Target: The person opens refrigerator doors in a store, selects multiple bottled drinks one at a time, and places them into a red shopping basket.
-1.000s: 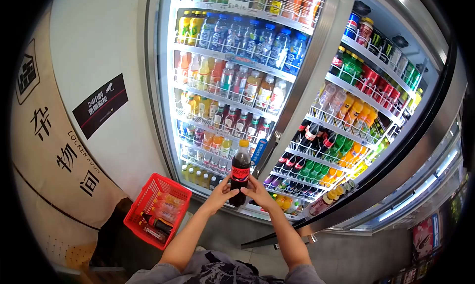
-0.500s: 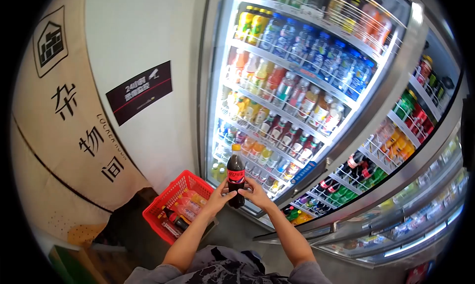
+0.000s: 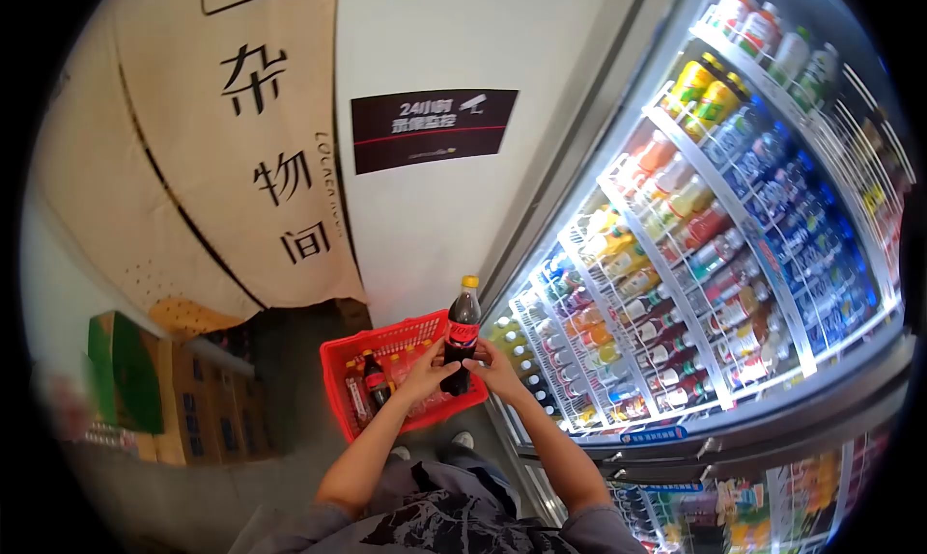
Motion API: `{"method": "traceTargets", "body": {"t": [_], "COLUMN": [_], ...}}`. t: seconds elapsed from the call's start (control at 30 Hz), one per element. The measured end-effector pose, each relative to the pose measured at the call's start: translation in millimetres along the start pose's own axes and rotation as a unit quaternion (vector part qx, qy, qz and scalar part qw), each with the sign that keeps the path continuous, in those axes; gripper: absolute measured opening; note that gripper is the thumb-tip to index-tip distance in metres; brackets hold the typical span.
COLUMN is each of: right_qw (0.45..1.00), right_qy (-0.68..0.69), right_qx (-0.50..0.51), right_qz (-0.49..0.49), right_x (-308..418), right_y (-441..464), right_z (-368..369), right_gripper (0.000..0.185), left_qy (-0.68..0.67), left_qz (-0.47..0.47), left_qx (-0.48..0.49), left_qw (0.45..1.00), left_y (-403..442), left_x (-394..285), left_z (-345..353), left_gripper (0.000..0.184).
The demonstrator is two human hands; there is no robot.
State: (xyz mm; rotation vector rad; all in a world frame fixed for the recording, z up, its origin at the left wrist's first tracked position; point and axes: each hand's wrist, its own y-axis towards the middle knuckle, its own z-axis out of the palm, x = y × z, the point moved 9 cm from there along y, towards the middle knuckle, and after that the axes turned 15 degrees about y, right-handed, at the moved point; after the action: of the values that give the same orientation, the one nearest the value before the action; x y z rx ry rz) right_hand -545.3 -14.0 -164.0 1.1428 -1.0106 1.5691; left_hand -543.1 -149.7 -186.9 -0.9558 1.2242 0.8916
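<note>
A dark cola bottle (image 3: 463,327) with a red label and a yellow cap stands upright between my two hands. My left hand (image 3: 430,373) wraps its lower left side. From the right, my right hand (image 3: 493,369) grips the same bottle, with the thumbs near each other on its front. Behind and below the hands is a red plastic basket (image 3: 338,400), partly covered by my left hand and the held bottle. In it lie another dark cola bottle (image 3: 375,380) with a red label and several clear-looking bottles.
A lit drinks fridge (image 3: 676,274) with several shelves of bottles fills the right side. To the left hangs a beige curtain (image 3: 193,168) with black lettering. Cardboard boxes (image 3: 208,400) and a green box (image 3: 126,371) are at lower left. A dark sign (image 3: 435,129) is on the white wall.
My view has turned left, so the fridge now sits further right and the curtain and boxes show more. The cola bottle stays in both hands and now overlaps the basket in view.
</note>
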Motion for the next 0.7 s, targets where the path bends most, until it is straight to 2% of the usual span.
{"method": "traceTargets", "body": {"t": [0.17, 0.3, 0.37, 0.4, 0.5, 0.57, 0.63, 0.7], "right_qw": [0.997, 0.990, 0.981, 0.981, 0.975, 0.968, 0.972, 0.970], "right_qy": [-0.030, -0.035, 0.001, -0.029, -0.048, -0.094, -0.050, -0.039], "right_qx": [0.043, 0.100, 0.109, 0.112, 0.138, 0.123, 0.134, 0.137], "right_qz": [0.063, 0.096, 0.159, 0.157, 0.169, 0.196, 0.186, 0.197], "right_x": [-58.9, -128.1, -152.0, -174.0, -228.9, -252.1, -266.3, -287.1], "right_y": [30.4, 46.3, 48.1, 51.5, 56.4, 56.2, 57.2, 59.3], "right_z": [-5.3, -2.2, 8.6, 8.4, 14.3, 15.7, 24.0, 27.3], "right_gripper": [0.064, 0.065, 0.064, 0.063, 0.063, 0.063, 0.062, 0.062], "left_qy": [-0.010, 0.023, 0.060, 0.096, 0.019, 0.052, 0.029, 0.038], "left_qz": [-0.060, -0.072, -0.109, -0.142, -0.180, -0.224, -0.262, -0.263], "left_qx": [-0.079, -0.158, -0.177, -0.210, -0.245, -0.244, -0.211, -0.237], "left_qw": [0.995, 0.985, 0.976, 0.963, 0.953, 0.942, 0.941, 0.935], "left_y": [-6.2, -17.7, -26.0, -30.9, -42.5, -46.9, -49.9, -53.8], "left_x": [48.2, 97.9, 116.9, 161.2, 195.0, 214.7, 234.8, 250.3], "left_z": [-18.1, -34.3, -44.5, -54.1, -61.2, -69.3, -67.8, -72.5], "left_gripper": [0.069, 0.071, 0.071, 0.071, 0.069, 0.064, 0.058, 0.055]}}
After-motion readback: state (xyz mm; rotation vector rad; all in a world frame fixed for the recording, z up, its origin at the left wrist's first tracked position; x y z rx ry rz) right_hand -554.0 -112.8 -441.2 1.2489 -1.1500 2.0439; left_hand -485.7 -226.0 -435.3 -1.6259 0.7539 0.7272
